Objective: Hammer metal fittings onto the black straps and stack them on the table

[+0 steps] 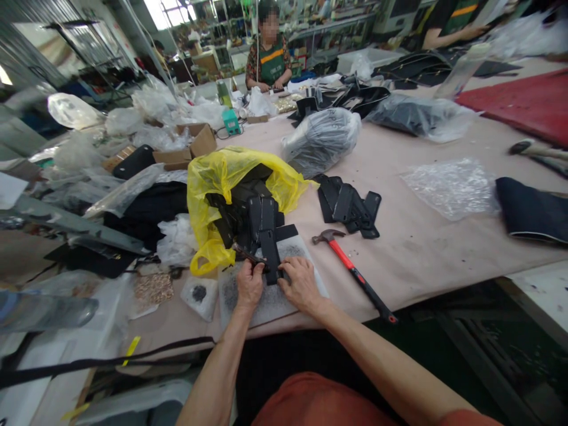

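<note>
My left hand (250,284) is closed on a dark slender tool (245,253), whose exact kind I cannot make out. Its end lies against the left side of a black strip (268,251) with a rounded end. The fingers of my right hand (302,284) are bent and pinch the strip's lower right edge. Beneath both hands lies a pale, speckled board (235,305). More black pieces (262,210) spill toward me from an open yellow plastic bag (206,171) just beyond the strip.
A claw hammer (350,266) with a red and black handle lies to the right, below a pile of black strips (348,204). At left are a small white container (199,299) of dark bits and a bag of brass-coloured pieces (153,288). A person (270,56) sits across the table.
</note>
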Motion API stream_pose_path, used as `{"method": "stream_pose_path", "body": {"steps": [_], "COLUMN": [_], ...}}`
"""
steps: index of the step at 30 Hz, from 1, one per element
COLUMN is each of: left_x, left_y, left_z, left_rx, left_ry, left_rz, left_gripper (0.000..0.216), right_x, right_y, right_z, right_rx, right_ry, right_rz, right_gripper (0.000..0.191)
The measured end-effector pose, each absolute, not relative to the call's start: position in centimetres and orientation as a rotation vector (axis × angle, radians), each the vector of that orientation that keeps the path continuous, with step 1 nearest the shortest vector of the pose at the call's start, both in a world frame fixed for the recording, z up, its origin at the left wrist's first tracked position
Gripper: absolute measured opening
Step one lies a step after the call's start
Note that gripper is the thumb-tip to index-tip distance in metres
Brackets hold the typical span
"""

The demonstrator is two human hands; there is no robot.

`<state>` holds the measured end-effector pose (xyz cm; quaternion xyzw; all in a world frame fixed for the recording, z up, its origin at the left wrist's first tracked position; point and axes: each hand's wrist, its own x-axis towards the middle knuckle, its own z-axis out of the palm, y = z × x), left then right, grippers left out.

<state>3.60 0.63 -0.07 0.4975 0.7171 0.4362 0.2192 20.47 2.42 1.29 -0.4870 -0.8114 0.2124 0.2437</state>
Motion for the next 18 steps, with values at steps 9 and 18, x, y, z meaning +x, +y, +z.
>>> {"method": "stream_pose_path", "body": {"steps": [9, 18], "left_x": [3.7, 6.5], "left_y": [0.7, 1.7], "left_z": [-0.2, 4.5], "left_rx": [1.371, 1.204], "left_ry": [1.961, 2.120], "left_rz": [1.244, 1.214], "left_gripper": [0.023, 0.020], "right_x": [19.9, 16.0], "right_y": [1.7, 3.7], "right_z": [1.5, 4.4], "right_rx": [-1.404, -1.735], "right_ry": [-2.194, -2.261], "right_rz": [0.527, 0.463], "right_gripper": [0.034, 0.056]}}
